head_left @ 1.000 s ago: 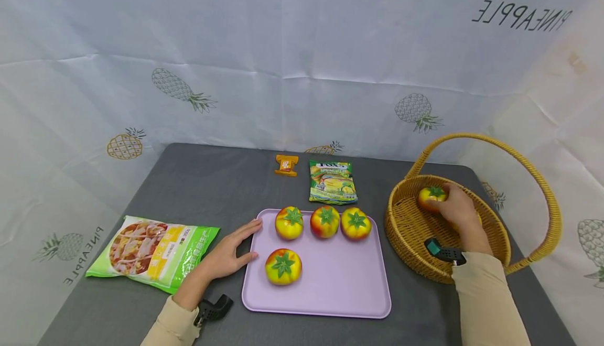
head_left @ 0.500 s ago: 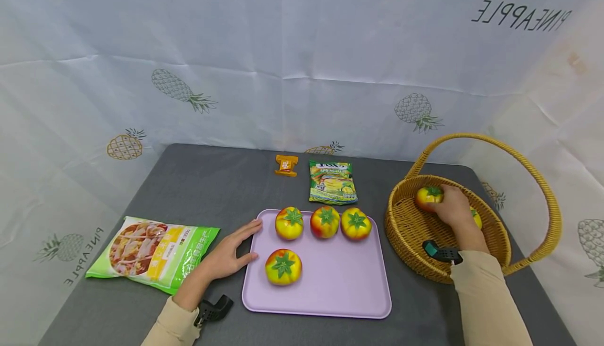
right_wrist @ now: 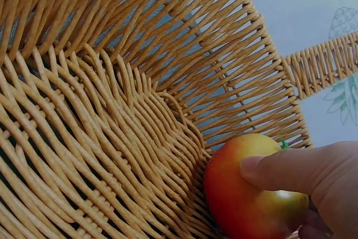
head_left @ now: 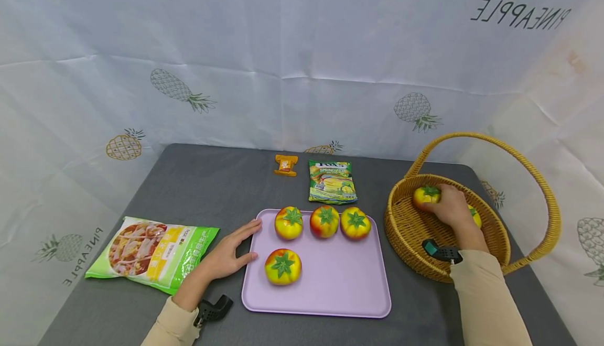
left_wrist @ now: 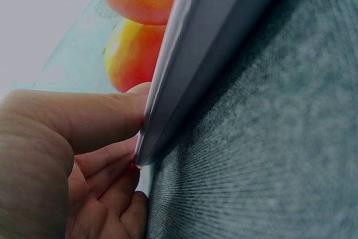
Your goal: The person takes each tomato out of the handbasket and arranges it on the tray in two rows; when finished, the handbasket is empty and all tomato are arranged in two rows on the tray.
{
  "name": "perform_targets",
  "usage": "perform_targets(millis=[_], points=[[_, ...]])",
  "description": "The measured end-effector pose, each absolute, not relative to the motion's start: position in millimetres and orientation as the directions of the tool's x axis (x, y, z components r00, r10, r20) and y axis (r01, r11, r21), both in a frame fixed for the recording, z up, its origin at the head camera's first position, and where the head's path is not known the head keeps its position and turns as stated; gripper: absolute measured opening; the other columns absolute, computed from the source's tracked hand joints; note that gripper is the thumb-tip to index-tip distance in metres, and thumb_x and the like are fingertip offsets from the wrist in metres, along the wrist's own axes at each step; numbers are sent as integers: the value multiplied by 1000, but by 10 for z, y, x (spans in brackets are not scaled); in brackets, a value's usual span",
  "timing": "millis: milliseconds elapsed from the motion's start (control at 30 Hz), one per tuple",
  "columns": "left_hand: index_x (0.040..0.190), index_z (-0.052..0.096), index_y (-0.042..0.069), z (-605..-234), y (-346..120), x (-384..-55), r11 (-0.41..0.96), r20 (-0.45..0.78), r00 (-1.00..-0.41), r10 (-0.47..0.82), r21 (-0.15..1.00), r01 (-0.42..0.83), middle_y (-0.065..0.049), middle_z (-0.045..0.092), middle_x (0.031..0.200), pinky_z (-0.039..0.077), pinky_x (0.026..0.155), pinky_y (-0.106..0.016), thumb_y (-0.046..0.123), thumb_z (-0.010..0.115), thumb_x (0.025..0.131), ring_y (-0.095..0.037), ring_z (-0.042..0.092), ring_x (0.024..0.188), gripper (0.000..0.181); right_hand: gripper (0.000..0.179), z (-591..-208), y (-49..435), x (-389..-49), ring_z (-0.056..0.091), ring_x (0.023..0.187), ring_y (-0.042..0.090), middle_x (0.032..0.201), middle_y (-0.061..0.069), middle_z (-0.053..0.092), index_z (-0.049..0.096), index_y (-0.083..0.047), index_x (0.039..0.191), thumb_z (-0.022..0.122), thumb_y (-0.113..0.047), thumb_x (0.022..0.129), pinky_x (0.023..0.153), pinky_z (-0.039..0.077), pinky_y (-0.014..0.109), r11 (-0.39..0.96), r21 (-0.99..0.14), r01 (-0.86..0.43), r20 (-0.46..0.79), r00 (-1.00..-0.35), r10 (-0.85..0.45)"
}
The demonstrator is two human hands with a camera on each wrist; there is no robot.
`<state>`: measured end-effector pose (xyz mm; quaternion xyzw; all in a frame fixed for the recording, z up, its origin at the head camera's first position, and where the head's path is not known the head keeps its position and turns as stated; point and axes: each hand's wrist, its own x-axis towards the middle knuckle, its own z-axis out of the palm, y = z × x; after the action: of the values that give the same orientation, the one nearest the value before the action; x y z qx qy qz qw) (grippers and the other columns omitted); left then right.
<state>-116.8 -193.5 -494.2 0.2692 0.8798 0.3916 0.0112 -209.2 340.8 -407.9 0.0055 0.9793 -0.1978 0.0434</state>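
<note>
My right hand (head_left: 452,207) reaches into the wicker basket (head_left: 398,241) and grips a red-and-yellow persimmon (head_left: 426,197) with a green leafy top. In the right wrist view the thumb lies across that persimmon (right_wrist: 246,188), which is down by the woven wall. A second persimmon (head_left: 475,217) shows partly behind the hand. My left hand (head_left: 226,256) rests at the left edge of the lilac tray (head_left: 340,283), fingers extended; the left wrist view has thumb and fingertips against its rim (left_wrist: 162,76). Three persimmons line the tray's far side, and another persimmon (head_left: 283,267) sits nearer the front left.
Left of the tray lies a green and yellow food bag (head_left: 151,251). Behind it are a green Fox's candy packet (head_left: 332,182) and a small orange wrapped snack (head_left: 286,165). The basket's tall handle (head_left: 528,170) arches over its right side. A pineapple-print cloth (head_left: 283,99) hangs behind the table.
My right hand and the persimmon in it have shifted slightly left and toward the back inside the basket, baring more of the other persimmon. My left hand has stayed on the tray edge.
</note>
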Motion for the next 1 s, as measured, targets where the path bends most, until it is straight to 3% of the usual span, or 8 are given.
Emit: perform_targets(millis=[233, 667, 800, 1000], points=[[141, 45, 5, -4945, -1942, -1167, 548, 191, -854, 484, 695, 466, -9, 39, 150, 18, 112, -12, 22, 67, 86, -24, 31, 141, 61, 72, -4066, 3394, -2084, 45, 103, 51, 123, 41, 43, 32, 21, 133, 65, -25, 88, 80, 42, 58, 914, -405, 29, -86, -996, -7], [141, 44, 6, -4925, -1936, -1169, 559, 171, -858, 484, 695, 454, -8, 39, 150, 28, 113, -31, 25, 67, 87, -27, 32, 140, 61, 76, -3933, 3312, -2006, 42, 103, 47, 126, 37, 35, 34, 14, 136, 70, -30, 85, 79, 41, 58, 865, -501, 13, 62, -997, 51], [141, 44, 6, -4923, -1936, -1174, 564, 164, -860, 483, 693, 449, -8, 39, 150, 31, 111, -40, 24, 67, 87, -29, 32, 140, 61, 80, -3870, 3279, -1976, 42, 105, 47, 129, 36, 34, 33, 12, 138, 70, -35, 85, 81, 41, 58, 865, -502, 9, 65, -997, 48], [141, 44, 6, -4927, -1940, -1175, 569, 163, -862, 481, 690, 448, -7, 39, 150, 32, 110, -42, 23, 67, 87, -29, 33, 140, 62, 86, -3747, 3200, -1921, 39, 111, 49, 135, 37, 30, 29, 11, 141, 70, -39, 84, 85, 39, 60, 863, -505, -4, 61, -998, 31]])
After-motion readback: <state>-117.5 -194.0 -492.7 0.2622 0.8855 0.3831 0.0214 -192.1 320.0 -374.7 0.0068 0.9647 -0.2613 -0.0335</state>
